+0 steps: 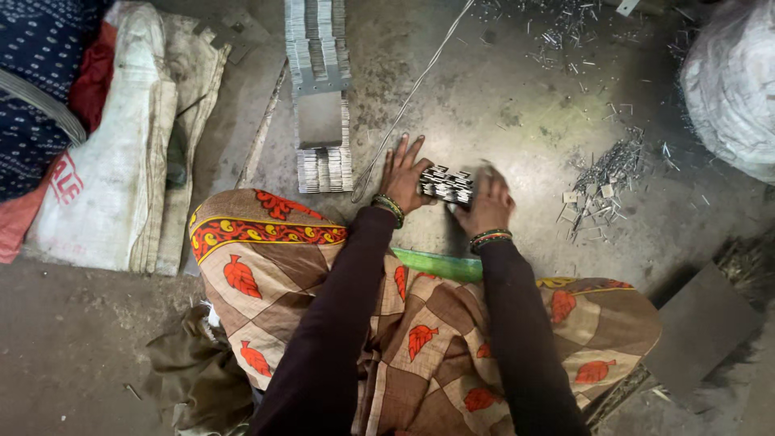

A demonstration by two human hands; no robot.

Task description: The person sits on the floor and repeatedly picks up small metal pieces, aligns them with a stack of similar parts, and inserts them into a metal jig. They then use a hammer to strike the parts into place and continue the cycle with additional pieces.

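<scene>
Partly hidden, metal pieces (446,184) sit between left hand (401,176) and right hand (487,203).

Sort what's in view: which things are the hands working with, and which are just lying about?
In hand:
left hand and right hand, pressing a bundle of small metal pieces between them on the floor.

Lying about:
stacked metal strips
loose metal scraps
wire
white sack
dark flat plate
</scene>
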